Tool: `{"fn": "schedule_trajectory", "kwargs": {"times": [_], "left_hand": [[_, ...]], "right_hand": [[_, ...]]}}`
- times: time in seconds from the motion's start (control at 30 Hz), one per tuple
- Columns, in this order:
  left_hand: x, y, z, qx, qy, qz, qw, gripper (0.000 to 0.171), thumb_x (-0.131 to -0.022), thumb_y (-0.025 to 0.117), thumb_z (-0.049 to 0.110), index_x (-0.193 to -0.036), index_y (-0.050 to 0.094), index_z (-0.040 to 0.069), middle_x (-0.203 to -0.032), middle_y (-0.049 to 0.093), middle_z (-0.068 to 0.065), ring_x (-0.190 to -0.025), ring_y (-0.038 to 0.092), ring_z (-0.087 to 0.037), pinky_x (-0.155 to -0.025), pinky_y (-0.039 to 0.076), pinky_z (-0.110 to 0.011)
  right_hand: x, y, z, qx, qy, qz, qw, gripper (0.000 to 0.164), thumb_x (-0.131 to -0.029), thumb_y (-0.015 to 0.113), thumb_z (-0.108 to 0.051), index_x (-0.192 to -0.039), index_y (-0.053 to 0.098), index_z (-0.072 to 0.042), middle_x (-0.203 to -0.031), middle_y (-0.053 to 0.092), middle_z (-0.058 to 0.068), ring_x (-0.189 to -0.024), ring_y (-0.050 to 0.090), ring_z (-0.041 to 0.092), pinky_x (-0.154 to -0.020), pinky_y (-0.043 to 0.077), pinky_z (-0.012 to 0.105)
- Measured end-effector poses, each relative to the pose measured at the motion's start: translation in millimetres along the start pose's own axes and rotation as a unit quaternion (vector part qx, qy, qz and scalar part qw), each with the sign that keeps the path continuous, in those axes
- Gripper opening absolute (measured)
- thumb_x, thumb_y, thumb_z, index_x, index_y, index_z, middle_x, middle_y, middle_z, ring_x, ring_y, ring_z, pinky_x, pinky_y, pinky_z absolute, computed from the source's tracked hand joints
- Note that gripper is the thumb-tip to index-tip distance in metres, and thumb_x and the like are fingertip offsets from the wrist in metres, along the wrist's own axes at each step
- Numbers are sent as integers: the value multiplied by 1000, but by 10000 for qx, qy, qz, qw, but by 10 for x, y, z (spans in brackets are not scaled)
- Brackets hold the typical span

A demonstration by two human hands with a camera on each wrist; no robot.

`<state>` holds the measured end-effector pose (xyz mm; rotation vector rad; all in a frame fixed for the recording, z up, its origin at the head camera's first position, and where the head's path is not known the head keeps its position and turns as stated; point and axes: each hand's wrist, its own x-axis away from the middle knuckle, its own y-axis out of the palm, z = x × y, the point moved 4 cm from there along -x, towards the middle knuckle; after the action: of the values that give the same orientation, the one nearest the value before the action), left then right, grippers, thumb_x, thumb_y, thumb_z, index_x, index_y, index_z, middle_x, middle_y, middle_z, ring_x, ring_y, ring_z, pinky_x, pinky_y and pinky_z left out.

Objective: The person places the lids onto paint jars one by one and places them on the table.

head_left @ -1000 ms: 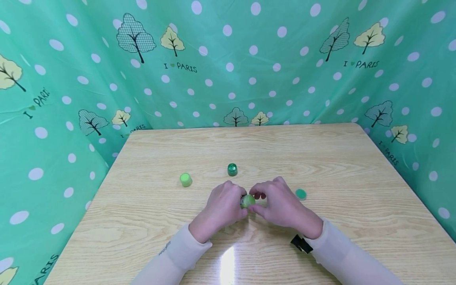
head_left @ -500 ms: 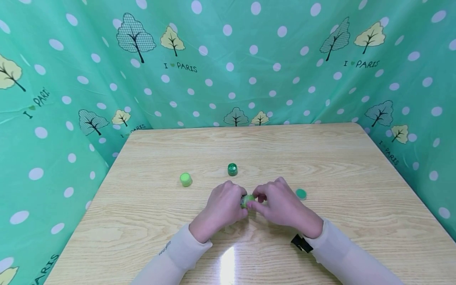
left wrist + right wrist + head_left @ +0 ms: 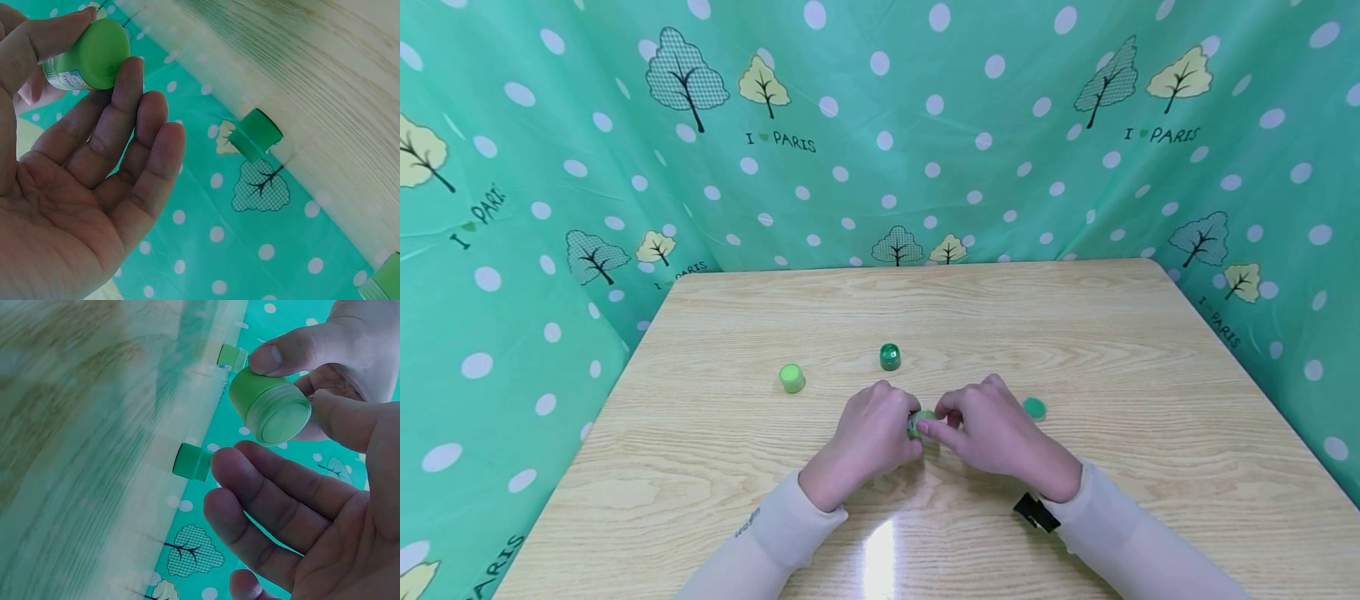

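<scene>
Above the middle of the table, my left hand (image 3: 872,433) grips a small lime-green jar (image 3: 917,423) between thumb and fingers. The jar lies on its side in the air, with its pale translucent lid (image 3: 286,420) turned towards my right hand (image 3: 992,427). At that end, my right thumb and curled index finger pinch around the lid; the other right fingers (image 3: 237,519) extend below it in the right wrist view. The plain green base shows in the left wrist view, beside a label on the jar's side. My hands partly hide the jar in the head view.
Beyond my hands stands a dark green jar (image 3: 890,357). Another lime-green jar (image 3: 792,378) is to its left. Close to my right wrist lies a round teal-green piece (image 3: 1034,408), perhaps a jar or lid. A green dotted curtain (image 3: 880,142) surrounds the wooden table (image 3: 700,433).
My right thumb has slid up and left across the jar's end, and the right index finger has shifted slightly. The left hand and the other items have stayed put.
</scene>
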<state>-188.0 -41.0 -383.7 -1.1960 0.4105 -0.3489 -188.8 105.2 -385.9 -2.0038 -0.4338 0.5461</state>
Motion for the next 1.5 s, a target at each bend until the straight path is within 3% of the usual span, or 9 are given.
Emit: {"fn": "schedule_trajectory", "kwargs": {"times": [0.23, 0.4, 0.67, 0.9, 1.27, 1.5], "left_hand": [[2, -2, 0, 4, 40, 48, 10000, 29, -63, 79, 20, -54, 51, 22, -48, 39, 11, -50, 37, -7, -43, 33, -22], [5, -2, -4, 36, 97, 109, 9999, 30, -63, 80, 21, -54, 51, 22, -49, 42, 11, -49, 38, -6, -43, 34, -22], [6, -3, 3, 112, 119, 95, 9998, 30, -63, 81, 21, -55, 52, 22, -49, 43, 12, -49, 39, -6, -43, 34, -21], [-3, -4, -1, 54, 87, 107, 9999, 31, -63, 78, 18, -53, 49, 21, -48, 39, 11, -49, 37, -6, -42, 33, -21], [-3, -4, -4, 57, 45, 55, 10000, 30, -62, 76, 16, -52, 48, 22, -47, 38, 11, -50, 37, -7, -42, 32, -22], [5, -5, 1, 49, 48, 40, 10000, 30, -62, 75, 15, -52, 48, 21, -48, 36, 11, -52, 36, -8, -43, 32, -22]], "right_hand": [[-2, -54, -31, -250, -190, 265, 9992, 36, -74, 79, -43, -96, 71, -16, -77, 65, -11, -67, 56, 5, -79, 33, 33], [-3, -37, -34, -385, -379, 220, 9983, 35, -70, 83, -33, -100, 70, -18, -86, 68, -11, -75, 60, 8, -80, 32, 32], [-9, -15, -39, -379, -360, 162, 9985, 31, -69, 84, -25, -96, 71, -18, -81, 66, -12, -73, 59, 9, -79, 33, 32], [-16, -3, -42, -267, -380, 187, 9987, 28, -71, 83, -29, -92, 71, -15, -75, 65, -10, -70, 59, 8, -78, 32, 32], [-16, 2, -23, -88, -371, 214, 9990, 24, -75, 79, -36, -86, 71, -17, -67, 59, -16, -63, 56, 6, -76, 33, 33], [-17, 1, -15, -38, -276, 170, 9995, 23, -78, 76, -39, -82, 72, -16, -65, 60, -16, -56, 51, -3, -76, 34, 33]]}}
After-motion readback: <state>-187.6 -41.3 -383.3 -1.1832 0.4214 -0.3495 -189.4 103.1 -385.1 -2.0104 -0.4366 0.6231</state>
